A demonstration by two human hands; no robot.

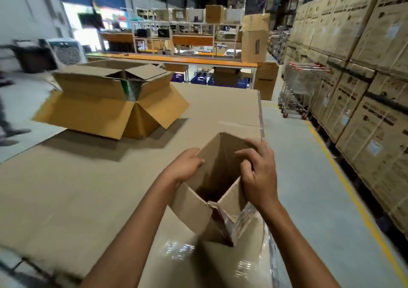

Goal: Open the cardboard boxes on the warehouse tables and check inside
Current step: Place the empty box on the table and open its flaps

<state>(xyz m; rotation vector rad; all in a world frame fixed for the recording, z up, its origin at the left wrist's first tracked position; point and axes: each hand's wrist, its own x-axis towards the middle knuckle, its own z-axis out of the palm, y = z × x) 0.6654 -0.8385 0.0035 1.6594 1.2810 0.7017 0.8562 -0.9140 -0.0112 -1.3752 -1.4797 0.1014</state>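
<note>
Head cam: small brown cardboard box at the near right edge of the cardboard-covered desk, left grip and right grip each curled round a top flap, so a hard yank could tear one or tip it off.

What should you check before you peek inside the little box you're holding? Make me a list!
1. Small brown cardboard box has its top flaps open: ok.
2. Left grip holds the box's left side: ok.
3. Right grip holds the box's right flap: ok.
4. Enough light to see the bottom: not ok, it is dark down there.
5. Anything inside: cannot tell.
6. Large brown cardboard box further back has its flaps open: ok.
</note>
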